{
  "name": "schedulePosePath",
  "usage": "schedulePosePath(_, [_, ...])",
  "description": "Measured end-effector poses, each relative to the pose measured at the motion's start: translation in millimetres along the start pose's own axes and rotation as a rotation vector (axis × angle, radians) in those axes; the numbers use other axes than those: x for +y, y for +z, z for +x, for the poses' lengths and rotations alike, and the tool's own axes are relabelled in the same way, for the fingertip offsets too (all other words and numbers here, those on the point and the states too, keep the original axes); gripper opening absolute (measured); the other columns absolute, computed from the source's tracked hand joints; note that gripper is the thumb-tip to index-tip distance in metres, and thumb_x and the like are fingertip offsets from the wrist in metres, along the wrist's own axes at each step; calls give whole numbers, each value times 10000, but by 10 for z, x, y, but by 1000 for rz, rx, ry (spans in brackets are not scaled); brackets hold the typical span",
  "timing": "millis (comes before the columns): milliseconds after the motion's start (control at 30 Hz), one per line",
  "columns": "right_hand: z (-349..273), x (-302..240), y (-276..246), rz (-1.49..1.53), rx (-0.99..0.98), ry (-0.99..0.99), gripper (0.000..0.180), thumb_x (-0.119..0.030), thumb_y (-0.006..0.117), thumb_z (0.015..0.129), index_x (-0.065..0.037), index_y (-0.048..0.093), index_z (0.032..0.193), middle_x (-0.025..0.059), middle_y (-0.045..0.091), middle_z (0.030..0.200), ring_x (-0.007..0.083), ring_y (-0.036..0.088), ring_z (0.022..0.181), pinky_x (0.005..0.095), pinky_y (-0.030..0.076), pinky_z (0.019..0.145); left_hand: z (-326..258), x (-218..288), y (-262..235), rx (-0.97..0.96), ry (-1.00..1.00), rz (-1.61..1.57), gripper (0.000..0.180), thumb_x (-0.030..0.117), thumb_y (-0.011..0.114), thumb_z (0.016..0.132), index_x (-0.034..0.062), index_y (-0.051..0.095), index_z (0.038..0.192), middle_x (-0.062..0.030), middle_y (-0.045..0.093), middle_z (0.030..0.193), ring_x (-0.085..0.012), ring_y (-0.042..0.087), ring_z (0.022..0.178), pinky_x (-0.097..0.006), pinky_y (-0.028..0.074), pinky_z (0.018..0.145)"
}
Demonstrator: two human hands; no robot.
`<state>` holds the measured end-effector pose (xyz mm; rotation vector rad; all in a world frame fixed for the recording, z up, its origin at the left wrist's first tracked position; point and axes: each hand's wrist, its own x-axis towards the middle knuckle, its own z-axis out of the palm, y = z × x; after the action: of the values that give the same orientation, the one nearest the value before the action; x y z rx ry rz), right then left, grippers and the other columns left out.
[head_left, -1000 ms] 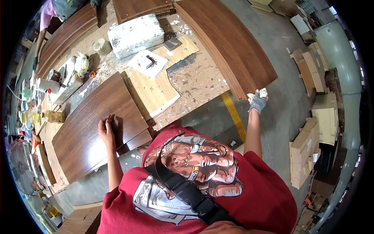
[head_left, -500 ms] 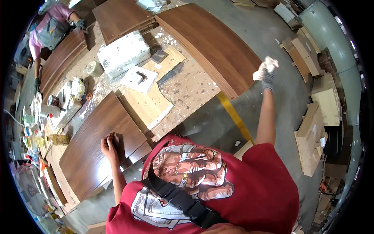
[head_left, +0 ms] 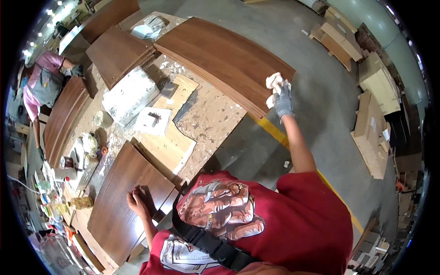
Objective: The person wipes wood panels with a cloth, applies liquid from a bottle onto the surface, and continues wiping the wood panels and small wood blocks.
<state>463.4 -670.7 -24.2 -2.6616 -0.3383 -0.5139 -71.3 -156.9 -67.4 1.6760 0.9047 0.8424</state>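
Since the earlier frame our right hand (head_left: 283, 101) has swung up and outward, from beside the end of the long brown panel (head_left: 220, 57) to a raised spot just off its right corner, at about one o'clock in the view. Its grip, in a grey glove, is closed around a crumpled white cloth (head_left: 274, 85), which bunches above the knuckles and overlaps the panel's corner. Whether the cloth touches the wood we cannot tell.

Our left hand (head_left: 136, 202) has stayed where it was, at about eight o'clock. It is bare and rests on the dark brown board (head_left: 123, 192), near the board's lower edge, with the fingers curled; its grip holds nothing that we can see.

Between the two hands runs the speckled worktop (head_left: 206, 119), which carries a pale plywood sheet (head_left: 167, 146), a white square block (head_left: 153, 121) and a larger white slab (head_left: 130, 94). At nine o'clock jars and small pots (head_left: 68, 169) crowd the worktop's edge. At ten o'clock another person in a pink top (head_left: 43, 85) leans over a curved brown panel (head_left: 64, 119). Stacks of pale boards (head_left: 371, 123) lie on the grey floor at three o'clock.
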Motion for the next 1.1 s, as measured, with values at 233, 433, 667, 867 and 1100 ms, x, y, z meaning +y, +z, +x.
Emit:
schedulePosePath(233, [1135, 846, 271, 96, -10, 348, 514, -234, 596, 988, -258, 474, 1487, 242, 120, 1656, 411, 198, 1512, 395, 263, 1232, 57, -205, -88, -14, -20, 25, 182, 101, 502, 1037, 15, 636, 950, -61, 686, 915, -130, 613, 840, -279, 496, 773])
schedulePosePath(433, [994, 538, 162, -6, -34, 211, 425, -114, 594, 981, -15, 505, 1384, 182, 334, 1568, 298, 420, 1388, 342, 397, 1130, 64, -192, -106, -21, 28, 34, 174, 93, 497, 1043, 18, 627, 954, -39, 656, 882, -118, 591, 814, -261, 484, 750])
schedulePosePath(667, [643, 551, 118, 272, 4, 264, 315, -145, 538, 988, -75, 626, 1281, 201, 531, 1441, 360, 483, 1352, 398, 392, 1141, 75, -131, -153, -46, 6, -45, 168, 80, 480, 1048, 10, 605, 963, -59, 655, 903, -130, 589, 821, -272, 490, 776])
schedulePosePath(867, [-320, -429, -230, 178, -43, -13, 339, -108, 492, 955, -95, 604, 1276, 230, 557, 1372, 354, 545, 1243, 414, 428, 1077, 95, -97, -148, -6, 51, 142, 189, 115, 510, 1029, -6, 616, 929, -84, 659, 870, -167, 603, 815, -315, 493, 776])
schedulePosePath(1100, [-602, -710, -729, 1300, -484, 429, 202, -243, 578, 1032, -81, 655, 1126, 45, 609, 881, 171, 604, 804, 298, 498, 722, 101, 20, -176, 39, 82, 317, 209, 146, 566, 983, -17, 661, 893, -164, 653, 861, -312, 603, 802, -418, 466, 768])
